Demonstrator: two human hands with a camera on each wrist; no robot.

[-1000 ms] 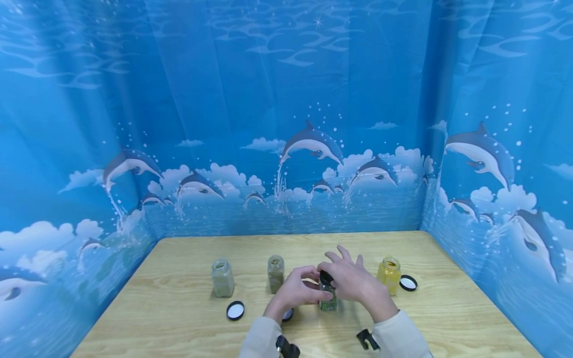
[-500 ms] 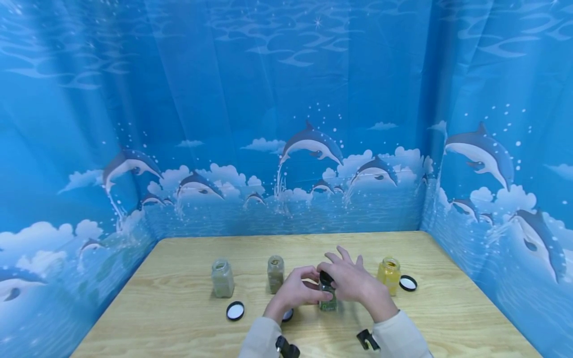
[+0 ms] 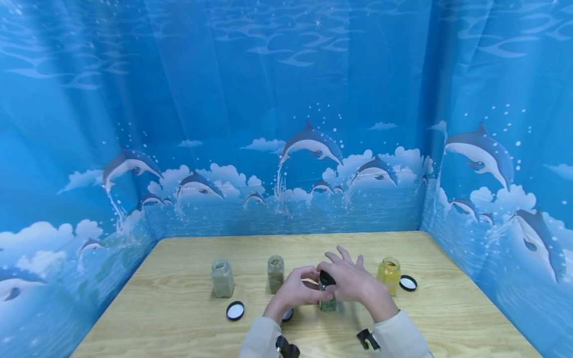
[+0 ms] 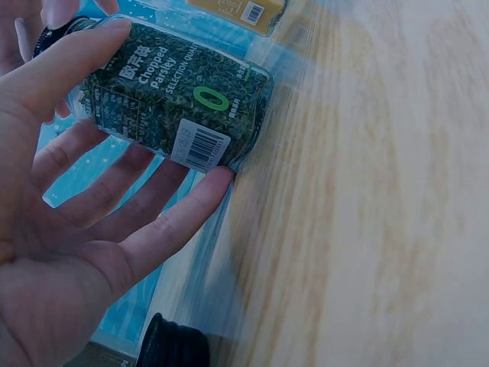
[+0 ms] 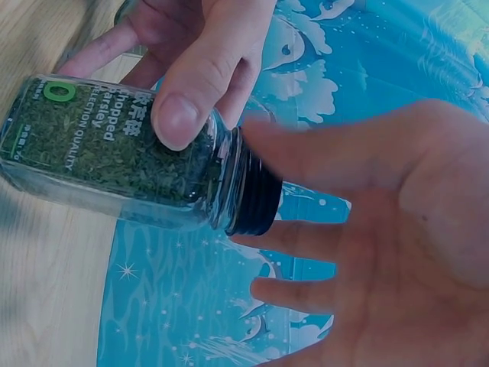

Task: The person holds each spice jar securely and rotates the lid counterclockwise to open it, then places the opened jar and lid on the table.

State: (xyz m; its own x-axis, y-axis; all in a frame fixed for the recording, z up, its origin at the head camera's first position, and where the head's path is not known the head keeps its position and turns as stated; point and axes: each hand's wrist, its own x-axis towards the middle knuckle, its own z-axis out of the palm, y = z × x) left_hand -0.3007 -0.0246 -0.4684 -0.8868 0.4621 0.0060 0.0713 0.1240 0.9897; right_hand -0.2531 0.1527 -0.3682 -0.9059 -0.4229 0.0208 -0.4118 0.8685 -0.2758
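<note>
A glass jar of chopped parsley stands on the table between my hands. My left hand holds it, the thumb across the label side and the fingers behind, as the left wrist view shows. The black lid sits at the jar's mouth, and clear glass threads show below it in the right wrist view. With thumb and forefinger, my right hand pinches this lid from above; its other fingers are spread. How tightly the lid sits cannot be told.
An uncapped yellow jar stands at the right, a lid beside it. Leftward are an uncapped brownish jar and a pale greenish one. One upturned lid lies in front; another is partly behind my left wrist.
My fingers shift slightly around the lid, with the thumbs in a slightly different position. Jar, arms and the other things stay in place.
</note>
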